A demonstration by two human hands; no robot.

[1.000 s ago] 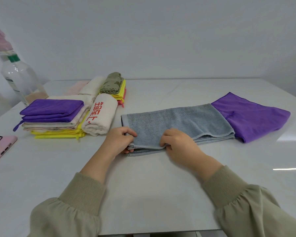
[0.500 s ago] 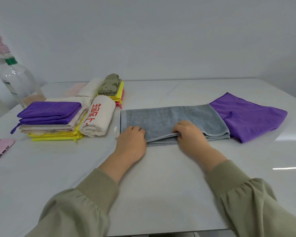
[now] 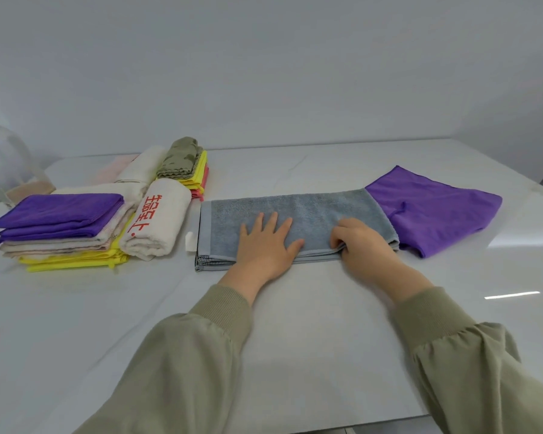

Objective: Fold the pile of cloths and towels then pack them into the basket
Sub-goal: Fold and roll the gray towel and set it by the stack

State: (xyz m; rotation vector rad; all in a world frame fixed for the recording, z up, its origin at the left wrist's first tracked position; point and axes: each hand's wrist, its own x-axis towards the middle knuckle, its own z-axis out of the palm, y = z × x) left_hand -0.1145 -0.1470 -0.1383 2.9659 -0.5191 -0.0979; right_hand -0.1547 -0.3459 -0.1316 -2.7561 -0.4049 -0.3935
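**Grey towel mid-fold, two hands on it**

Two hands in shot, apart from each other, both on the one grey towel (image 3: 308,208). The left hand (image 3: 265,245) lies flat on top with its fingers straight and spread. The right hand (image 3: 365,249) has its fingers curled round the near edge, pinching the layers. That towel is a long folded strip across the middle of the table (image 3: 76,324). It's thick looped terry, with a flat woven band at its left end.

Purple count is two. The loose purple cloth (image 3: 436,211), thin and smooth, sits toward the right edge with its left part under the towel's end. The folded purple cloth (image 3: 60,209) tops a stack near the left edge, over beige layers with yellow at the bottom.

One fluffy cream roll (image 3: 157,220) with red characters sits just beside that stack. Behind it, one olive cloth (image 3: 179,158) with a wavy hem tops a smaller yellow-and-pink stack. There's one clear plastic bottle (image 3: 0,164) at the left edge.
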